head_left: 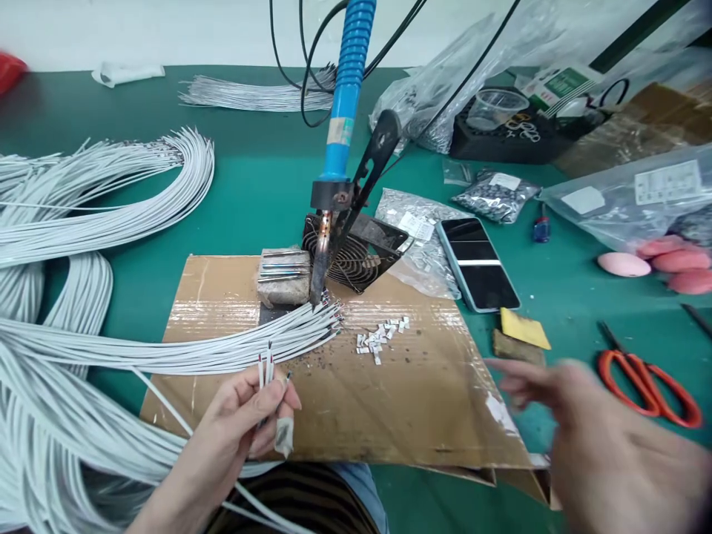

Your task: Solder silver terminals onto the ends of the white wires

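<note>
My left hand (250, 419) is at the lower middle, pinched on a few thin white wires (265, 365) whose stripped tips stick up above the fingers. One finger carries a taped wrap. A fan of white wires (233, 345) lies on the taped cardboard sheet (411, 400), their ends under the tip of a blue-handled soldering iron (343, 111) held in a black stand. Small white connectors (381, 337) are scattered just right of the wire ends. My right hand (589, 430) is blurred at the lower right, fingers stretched out to the left, holding nothing I can see.
Large bundles of white wire (83, 215) cover the left of the green table. A small fan grille (353, 256), a phone (478, 263), bags of parts (498, 194), orange-handled scissors (648, 386), a yellow sponge (523, 328) and pink objects (623, 264) lie right of the cardboard.
</note>
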The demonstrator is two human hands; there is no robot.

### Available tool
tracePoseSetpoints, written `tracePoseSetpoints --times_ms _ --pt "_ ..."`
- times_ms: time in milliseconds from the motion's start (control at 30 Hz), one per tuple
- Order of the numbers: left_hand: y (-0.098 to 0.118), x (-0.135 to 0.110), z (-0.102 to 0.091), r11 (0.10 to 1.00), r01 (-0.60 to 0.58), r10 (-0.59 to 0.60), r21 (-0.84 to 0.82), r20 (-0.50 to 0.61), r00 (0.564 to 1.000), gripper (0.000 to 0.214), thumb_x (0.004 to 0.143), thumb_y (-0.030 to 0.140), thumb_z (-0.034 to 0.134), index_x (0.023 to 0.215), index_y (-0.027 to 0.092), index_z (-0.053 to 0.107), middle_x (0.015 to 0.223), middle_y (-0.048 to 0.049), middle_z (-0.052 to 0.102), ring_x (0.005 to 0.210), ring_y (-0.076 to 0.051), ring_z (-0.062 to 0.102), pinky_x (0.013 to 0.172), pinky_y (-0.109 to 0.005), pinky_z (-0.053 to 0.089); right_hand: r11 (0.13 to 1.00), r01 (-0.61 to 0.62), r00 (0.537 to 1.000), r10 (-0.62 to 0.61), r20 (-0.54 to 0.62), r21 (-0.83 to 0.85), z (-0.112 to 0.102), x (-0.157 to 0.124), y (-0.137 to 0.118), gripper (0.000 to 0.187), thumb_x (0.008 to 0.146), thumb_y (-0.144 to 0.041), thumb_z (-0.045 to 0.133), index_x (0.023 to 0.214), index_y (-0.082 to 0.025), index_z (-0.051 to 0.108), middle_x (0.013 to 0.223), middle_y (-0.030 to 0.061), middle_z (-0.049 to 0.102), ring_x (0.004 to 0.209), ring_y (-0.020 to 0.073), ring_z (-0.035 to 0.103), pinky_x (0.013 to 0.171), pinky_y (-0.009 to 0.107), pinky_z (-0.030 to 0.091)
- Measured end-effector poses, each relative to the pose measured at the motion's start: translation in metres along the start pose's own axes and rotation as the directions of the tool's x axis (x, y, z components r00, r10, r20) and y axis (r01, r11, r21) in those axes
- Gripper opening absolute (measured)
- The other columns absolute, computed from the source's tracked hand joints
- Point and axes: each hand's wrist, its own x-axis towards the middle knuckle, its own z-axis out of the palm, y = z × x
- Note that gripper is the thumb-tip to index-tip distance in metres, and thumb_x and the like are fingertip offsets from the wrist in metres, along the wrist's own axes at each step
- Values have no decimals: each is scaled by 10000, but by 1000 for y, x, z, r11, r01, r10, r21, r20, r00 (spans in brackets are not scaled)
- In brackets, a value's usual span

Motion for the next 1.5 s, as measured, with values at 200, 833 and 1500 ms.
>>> tracePoseSetpoints --times_ms 200,833,1500 --pt "-2 -6 9 995 -63 71 81 -104 992 411 683 476 972 714 145 731 660 13 612 520 -50 355 475 -178 217 889 -176 884 -46 466 423 74 -55 -70 145 901 -212 756 913 -300 870 762 5 736 587 130 610 514 215 492" --pt "-5 -10 16 981 -117 136 157 -114 984 469 679 535 955 665 160 674 584 75 464 547 -75 271 503 -188 252 752 -392 785 -26 619 529 96 -61 -97 166 803 -155 786 761 -281 885 602 -12 647 565 106 565 522 175 441" --pt "-7 -21 22 785 -198 308 587 -93 947 472 956 579 656 689 195 594 578 45 439 560 -121 353 524 -263 288 924 72 848 -255 464 375 89 -65 -102 211 890 -94 683 704 -189 713 572 -37 553 500 102 511 447 215 401"
